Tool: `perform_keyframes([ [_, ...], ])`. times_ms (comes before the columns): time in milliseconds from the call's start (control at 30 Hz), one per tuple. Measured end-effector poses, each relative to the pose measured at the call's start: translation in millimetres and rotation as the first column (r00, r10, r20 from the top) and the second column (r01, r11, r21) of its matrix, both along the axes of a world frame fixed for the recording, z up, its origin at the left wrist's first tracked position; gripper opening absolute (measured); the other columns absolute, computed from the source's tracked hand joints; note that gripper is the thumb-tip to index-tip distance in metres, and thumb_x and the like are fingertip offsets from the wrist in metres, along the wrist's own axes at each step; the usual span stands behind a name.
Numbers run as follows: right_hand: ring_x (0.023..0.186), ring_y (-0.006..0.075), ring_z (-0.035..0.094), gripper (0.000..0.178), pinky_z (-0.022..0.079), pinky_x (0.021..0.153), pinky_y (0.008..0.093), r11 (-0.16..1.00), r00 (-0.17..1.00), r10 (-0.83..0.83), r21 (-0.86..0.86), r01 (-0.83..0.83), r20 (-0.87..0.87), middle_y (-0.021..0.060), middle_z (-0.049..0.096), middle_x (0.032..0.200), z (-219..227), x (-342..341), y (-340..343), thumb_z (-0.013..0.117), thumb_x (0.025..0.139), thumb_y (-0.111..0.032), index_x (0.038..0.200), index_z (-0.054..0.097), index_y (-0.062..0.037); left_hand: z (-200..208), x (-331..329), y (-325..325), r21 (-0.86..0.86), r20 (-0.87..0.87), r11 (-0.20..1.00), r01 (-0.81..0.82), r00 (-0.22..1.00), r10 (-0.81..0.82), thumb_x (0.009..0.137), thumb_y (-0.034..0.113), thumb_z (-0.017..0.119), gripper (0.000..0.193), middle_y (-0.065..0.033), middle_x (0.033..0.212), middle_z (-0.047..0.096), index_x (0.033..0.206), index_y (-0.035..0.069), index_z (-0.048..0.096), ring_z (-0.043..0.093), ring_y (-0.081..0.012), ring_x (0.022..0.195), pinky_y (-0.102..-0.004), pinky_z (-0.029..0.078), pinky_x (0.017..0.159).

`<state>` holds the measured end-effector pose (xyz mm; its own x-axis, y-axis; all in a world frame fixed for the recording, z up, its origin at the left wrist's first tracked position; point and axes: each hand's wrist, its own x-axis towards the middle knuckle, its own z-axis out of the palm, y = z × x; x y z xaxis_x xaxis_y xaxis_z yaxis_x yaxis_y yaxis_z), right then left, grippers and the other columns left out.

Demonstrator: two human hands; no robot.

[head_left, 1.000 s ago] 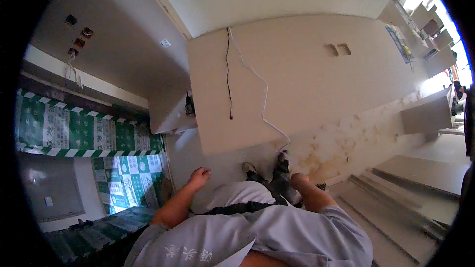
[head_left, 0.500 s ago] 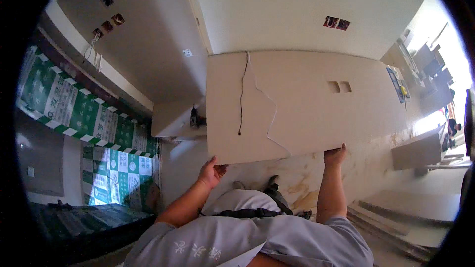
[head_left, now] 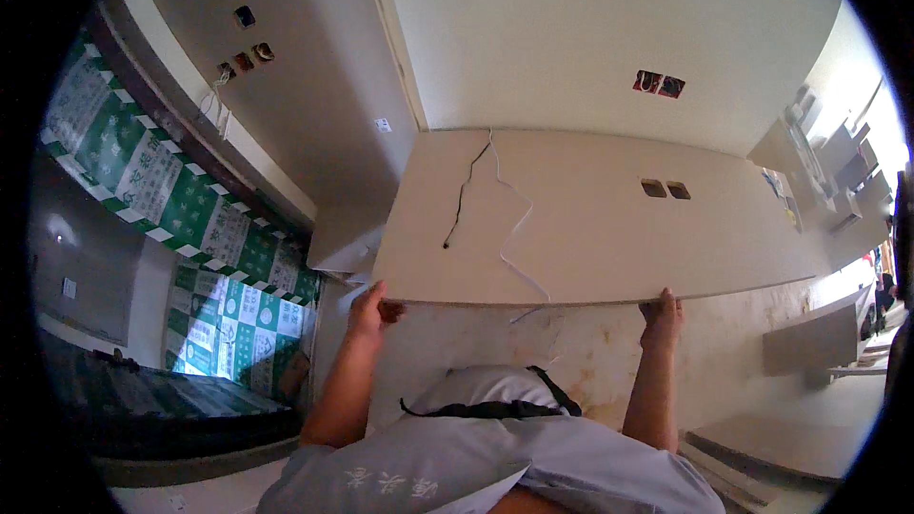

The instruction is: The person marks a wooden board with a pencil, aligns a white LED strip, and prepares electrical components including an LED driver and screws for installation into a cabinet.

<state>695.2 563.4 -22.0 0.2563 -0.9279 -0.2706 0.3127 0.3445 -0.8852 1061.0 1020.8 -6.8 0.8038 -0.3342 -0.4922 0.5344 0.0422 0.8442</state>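
Board edge (head_left: 466,303) higher in closed hands (head_left: 369,310)

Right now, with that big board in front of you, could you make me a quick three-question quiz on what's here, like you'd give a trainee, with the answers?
1. How many cut-outs show in the board?

2. True or false: the black cable stops short of the board's near edge.

3. Where do the left hand and right hand grip?
A) The black cable
B) The board's near edge
C) The cut-outs

Key:
1. Two, side by side.
2. True: its loose end lies on the board.
3. B, with the left hand at the near-left corner.
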Motion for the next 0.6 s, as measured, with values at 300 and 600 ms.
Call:
perform_keyframes([
  [300,0.086,0.0232,0.073,0.033,0.056,0.068,0.0338,0.930,0.976,0.146,-0.315,-0.192,-0.163,0.0072,0.069,0.098,99.1,24.5,-35.5,0.062,0.100,-0.036,0.111,0.060,-0.0047,103.5,36.0,-42.9,0.020,0.202,0.984,-0.176,0.965,0.168,0.092,0.049,0.065,0.042,-0.0054,0.065,0.064,0.101,0.008,0.065,0.060,-0.0165,0.052,-0.0311,0.045,0.049],
  [600,0.081,0.0208,0.073,0.039,0.053,0.064,0.0290,0.830,0.917,0.131,-0.463,-0.309,-0.377,0.0122,0.073,0.107,183.4,58.9,-71.3,0.059,0.102,-0.037,0.112,0.063,-0.0004,187.6,74.0,-76.7,-0.020,0.298,0.977,-0.213,0.931,0.209,0.090,0.056,0.067,0.049,-0.0055,0.067,0.064,0.095,0.008,0.067,0.059,-0.0166,0.052,-0.0314,0.044,0.046],
])
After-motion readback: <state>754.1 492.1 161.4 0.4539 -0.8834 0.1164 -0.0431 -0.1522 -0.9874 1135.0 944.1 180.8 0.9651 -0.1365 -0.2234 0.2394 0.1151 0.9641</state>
